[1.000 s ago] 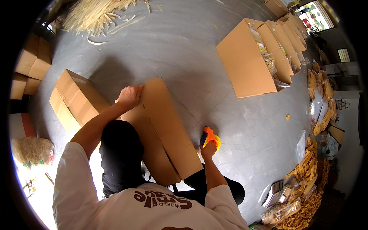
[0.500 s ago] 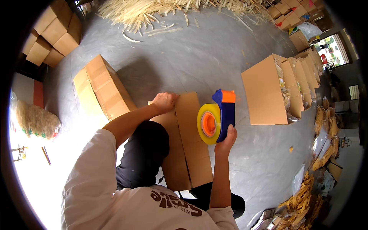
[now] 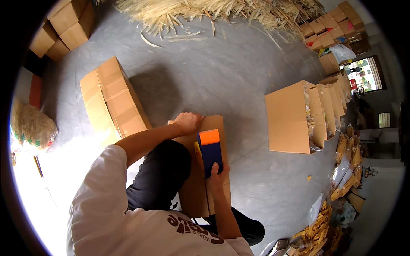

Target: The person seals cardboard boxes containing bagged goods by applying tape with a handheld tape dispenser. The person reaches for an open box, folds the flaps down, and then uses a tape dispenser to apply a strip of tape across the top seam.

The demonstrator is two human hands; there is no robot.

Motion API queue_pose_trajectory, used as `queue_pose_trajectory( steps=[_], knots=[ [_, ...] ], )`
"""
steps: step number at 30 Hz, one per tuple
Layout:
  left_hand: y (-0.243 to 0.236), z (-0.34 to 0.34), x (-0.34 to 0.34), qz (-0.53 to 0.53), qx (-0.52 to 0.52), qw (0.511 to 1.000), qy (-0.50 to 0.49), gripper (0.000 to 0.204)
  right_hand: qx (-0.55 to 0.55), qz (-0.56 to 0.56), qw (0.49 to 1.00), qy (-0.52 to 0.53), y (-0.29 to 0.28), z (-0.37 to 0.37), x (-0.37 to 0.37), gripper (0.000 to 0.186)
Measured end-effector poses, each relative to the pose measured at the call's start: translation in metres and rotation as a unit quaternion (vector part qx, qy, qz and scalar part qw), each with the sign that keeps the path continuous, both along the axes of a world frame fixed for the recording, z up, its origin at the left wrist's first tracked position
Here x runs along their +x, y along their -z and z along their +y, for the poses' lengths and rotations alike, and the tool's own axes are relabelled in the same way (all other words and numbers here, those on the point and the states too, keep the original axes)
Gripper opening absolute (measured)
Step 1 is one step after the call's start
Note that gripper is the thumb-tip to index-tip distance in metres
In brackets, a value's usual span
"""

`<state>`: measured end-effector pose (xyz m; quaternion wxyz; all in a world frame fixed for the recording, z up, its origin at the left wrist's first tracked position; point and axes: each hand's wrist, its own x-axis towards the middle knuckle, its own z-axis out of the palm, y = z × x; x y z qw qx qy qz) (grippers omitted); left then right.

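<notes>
A closed-flap cardboard box (image 3: 193, 197) stands in front of me by my dark-trousered leg, a seam running along its top. My left hand (image 3: 188, 123) is curled over the far end of this box, gripping it where the flaps meet; its fingertips are partly hidden. In my right hand (image 3: 218, 174) is a tape dispenser (image 3: 212, 157), blue with an orange front and a yellow-edged roll mostly turned away from view. The dispenser is held over the seam; whether it touches the cardboard I cannot tell.
A taped carton (image 3: 115, 96) lies to the left. Several open cartons (image 3: 287, 117) with bagged contents line up at the right. Pale dry strips (image 3: 183, 15) are heaped at the far side, stacked boxes (image 3: 72, 25) at far left, yellowish bundles (image 3: 318, 226) at near right.
My right hand has brought the tape dispenser leftward from beside the box to over its seam, turning it so the roll shows less. My left hand stays at the far end.
</notes>
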<state>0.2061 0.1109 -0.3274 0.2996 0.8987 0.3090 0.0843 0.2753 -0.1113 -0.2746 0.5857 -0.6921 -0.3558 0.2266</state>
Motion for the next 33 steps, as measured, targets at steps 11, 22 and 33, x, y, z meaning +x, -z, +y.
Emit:
queue_pose_trajectory(
  steps=[11, 22, 33],
  knots=[
    [-0.074, 0.01, -0.016, -0.032, -0.733, 0.679, 0.021, 0.038, 0.017, 0.027, 0.999, 0.022, 0.041, -0.019, 0.004, 0.045],
    [-0.068, 0.005, -0.013, -0.104, -0.759, 0.642, -0.016, 0.023, 0.002, 0.029, 0.999, 0.019, 0.028, -0.014, 0.002, 0.044],
    [-0.039, 0.036, 0.008, -0.038, -0.462, 0.884, -0.061, 0.014, -0.089, 0.033, 0.995, -0.03, -0.049, 0.02, -0.003, 0.035]
  ],
)
